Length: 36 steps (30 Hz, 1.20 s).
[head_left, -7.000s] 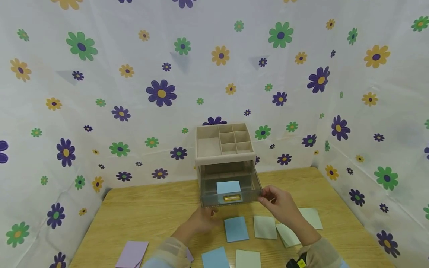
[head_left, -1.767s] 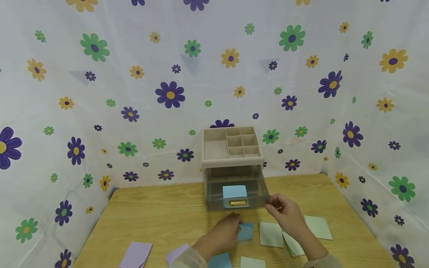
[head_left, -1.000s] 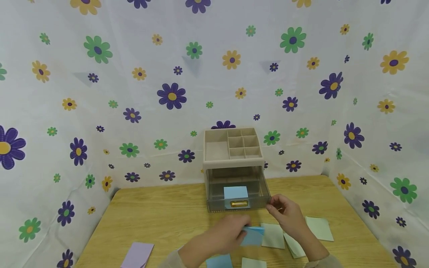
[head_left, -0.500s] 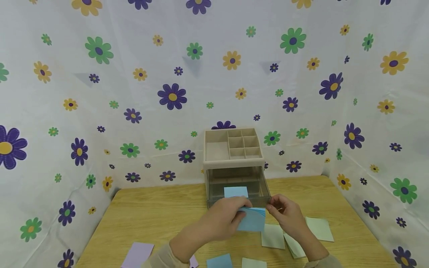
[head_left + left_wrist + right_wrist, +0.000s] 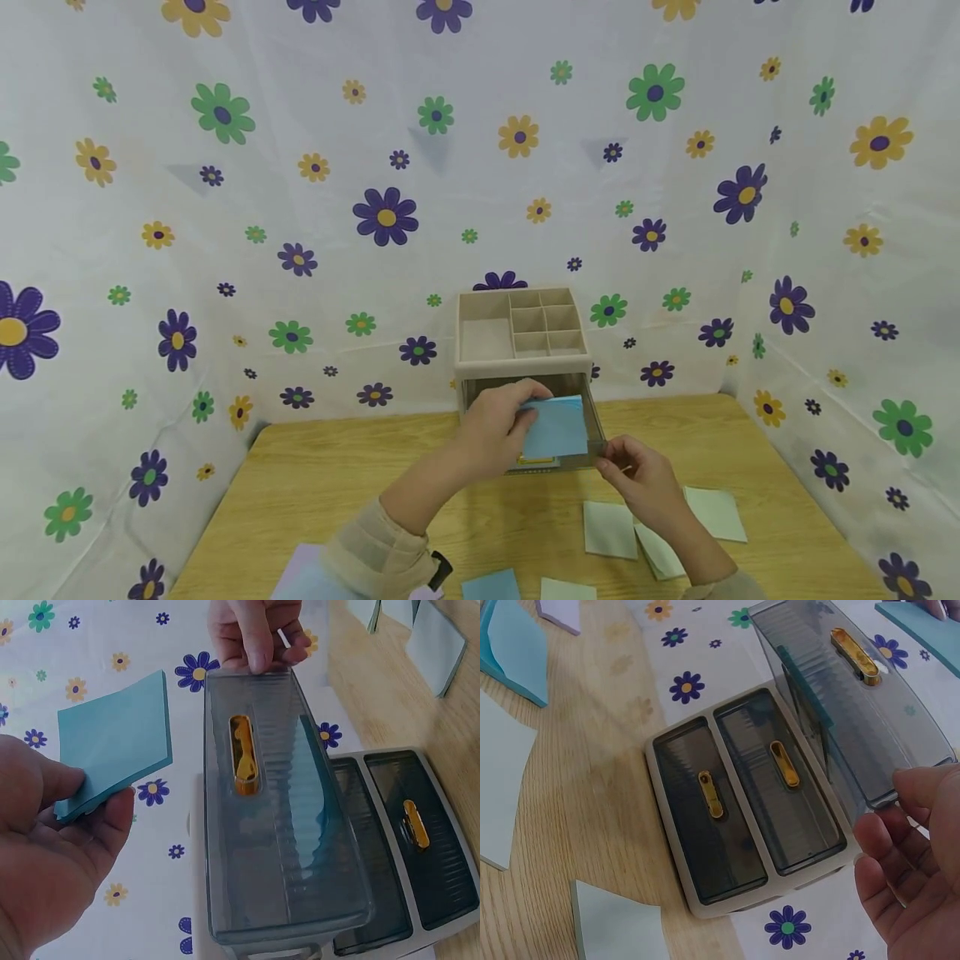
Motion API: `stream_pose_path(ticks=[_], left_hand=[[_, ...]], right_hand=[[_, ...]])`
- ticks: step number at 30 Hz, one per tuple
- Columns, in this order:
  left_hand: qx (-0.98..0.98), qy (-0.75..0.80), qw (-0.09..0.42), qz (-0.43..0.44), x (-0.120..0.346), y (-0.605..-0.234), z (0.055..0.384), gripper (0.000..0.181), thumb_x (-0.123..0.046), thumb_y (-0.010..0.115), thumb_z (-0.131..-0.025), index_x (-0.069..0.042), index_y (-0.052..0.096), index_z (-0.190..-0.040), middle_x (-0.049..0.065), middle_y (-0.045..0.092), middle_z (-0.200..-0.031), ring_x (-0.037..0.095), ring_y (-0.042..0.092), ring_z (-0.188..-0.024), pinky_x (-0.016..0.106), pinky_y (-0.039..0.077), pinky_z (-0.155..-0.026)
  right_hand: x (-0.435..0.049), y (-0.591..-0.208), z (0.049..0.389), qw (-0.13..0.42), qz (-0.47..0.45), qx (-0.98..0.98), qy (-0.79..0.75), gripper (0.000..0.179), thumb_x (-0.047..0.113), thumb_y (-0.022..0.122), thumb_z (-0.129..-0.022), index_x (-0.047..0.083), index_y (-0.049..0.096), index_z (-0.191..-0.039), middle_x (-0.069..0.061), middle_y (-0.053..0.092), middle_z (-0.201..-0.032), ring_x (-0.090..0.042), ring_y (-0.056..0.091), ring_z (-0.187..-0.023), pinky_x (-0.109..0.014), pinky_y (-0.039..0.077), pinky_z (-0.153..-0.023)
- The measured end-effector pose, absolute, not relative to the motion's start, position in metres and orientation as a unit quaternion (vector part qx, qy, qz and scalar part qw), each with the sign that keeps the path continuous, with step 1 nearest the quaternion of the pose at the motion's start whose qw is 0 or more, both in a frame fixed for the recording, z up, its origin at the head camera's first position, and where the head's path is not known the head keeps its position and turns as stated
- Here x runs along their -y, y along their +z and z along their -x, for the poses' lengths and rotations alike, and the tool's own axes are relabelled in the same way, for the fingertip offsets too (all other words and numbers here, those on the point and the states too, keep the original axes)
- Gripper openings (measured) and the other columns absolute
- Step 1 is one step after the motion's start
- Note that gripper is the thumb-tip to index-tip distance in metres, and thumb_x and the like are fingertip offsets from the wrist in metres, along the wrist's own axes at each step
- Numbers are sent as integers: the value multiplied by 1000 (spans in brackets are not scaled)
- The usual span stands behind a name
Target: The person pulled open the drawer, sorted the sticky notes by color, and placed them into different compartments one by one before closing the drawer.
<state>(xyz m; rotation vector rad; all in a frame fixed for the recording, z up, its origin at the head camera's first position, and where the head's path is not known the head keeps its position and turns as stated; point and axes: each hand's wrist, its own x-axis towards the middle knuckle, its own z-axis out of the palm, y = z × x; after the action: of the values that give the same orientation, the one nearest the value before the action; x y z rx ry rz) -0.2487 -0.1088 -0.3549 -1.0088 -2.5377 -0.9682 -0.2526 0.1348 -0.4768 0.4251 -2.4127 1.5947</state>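
My left hand is stretched forward, curled in a pinch on a blue pad above the pulled-out drawer — my right hand, lower, pinches that drawer's right front corner.

The left hand is gripping matt paper; beyond that grip, a glossy plastic drawer is shining; below, a wood-grained tabletop is showing.

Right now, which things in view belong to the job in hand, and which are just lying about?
Likely in the job: left hand, held blue pad, right hand, open drawer, blue pad inside, organizer.

Seemingly just lying about: green pads, purple pads, loose blue pad.
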Motion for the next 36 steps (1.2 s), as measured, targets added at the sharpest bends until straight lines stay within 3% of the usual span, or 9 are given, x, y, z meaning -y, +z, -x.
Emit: stream_pose_path(ticks=[5, 9, 12, 17, 22, 28, 36], left_hand=[[871, -344, 124, 329, 112, -353, 261, 22, -3, 51, -98, -8, 62, -117, 4, 67, -108, 8, 55, -72, 25, 48, -65], [875, -351, 119, 313, 116, -357, 273, 25, -2, 51, -98, -8, 62, -120, 4, 67, -109, 7, 42, -54, 24, 41, -55], [882, -354, 110, 290, 119, -359, 281, 26, -3, 51, -98, -8, 62, -120, 4, 66, -108, 9, 41, -54, 24, 39, -53], [899, -350, 86, 250, 122, -362, 294, 26, -4, 51, -98, -13, 62, -120, 3, 66, -113, 11, 55, -77, 26, 47, -66], [911, -330, 68, 238, 124, -368, 304, 26, -4, 51, -98, -15, 62, -118, 3, 65, -116, 15, 57, -83, 31, 49, -72], [924, -294, 45, 240, 123, -374, 310, 24, -5, 50, -98, -15, 63, -117, 2, 65, -117, 17, 59, -106, 35, 49, -87], [927, -270, 15, 260, 123, -376, 313, 23, -4, 50, -98, -14, 64, -113, 5, 65, -114, 19, 60, -101, 36, 49, -84]], right_hand=[[-136, -479, 254, 112, -147, 827, 532, 9, 19, 68, -91, 11, 63, -92, 2, 63, -83, -10, 59, -73, -24, 51, -62], [-137, -481, 254, 113, -150, 831, 524, 9, 18, 68, -91, 11, 63, -92, 2, 63, -83, -9, 59, -73, -25, 51, -62], [-137, -481, 254, 113, -148, 834, 519, 9, 18, 68, -91, 12, 62, -91, 2, 62, -82, -9, 59, -72, -25, 51, -62], [-137, -480, 254, 115, -146, 837, 515, 9, 19, 68, -91, 12, 62, -91, 3, 63, -82, -10, 59, -72, -25, 51, -62], [-136, -479, 255, 115, -146, 836, 516, 9, 18, 69, -91, 11, 62, -90, 2, 63, -81, -11, 59, -71, -25, 51, -61], [-137, -480, 255, 109, -145, 833, 522, 10, 19, 69, -91, 11, 62, -91, 2, 63, -82, -11, 59, -72, -25, 51, -62], [-133, -476, 254, 109, -128, 842, 513, 5, 10, 67, -91, 9, 62, -91, -1, 63, -82, -13, 59, -72, -25, 51, -62]])
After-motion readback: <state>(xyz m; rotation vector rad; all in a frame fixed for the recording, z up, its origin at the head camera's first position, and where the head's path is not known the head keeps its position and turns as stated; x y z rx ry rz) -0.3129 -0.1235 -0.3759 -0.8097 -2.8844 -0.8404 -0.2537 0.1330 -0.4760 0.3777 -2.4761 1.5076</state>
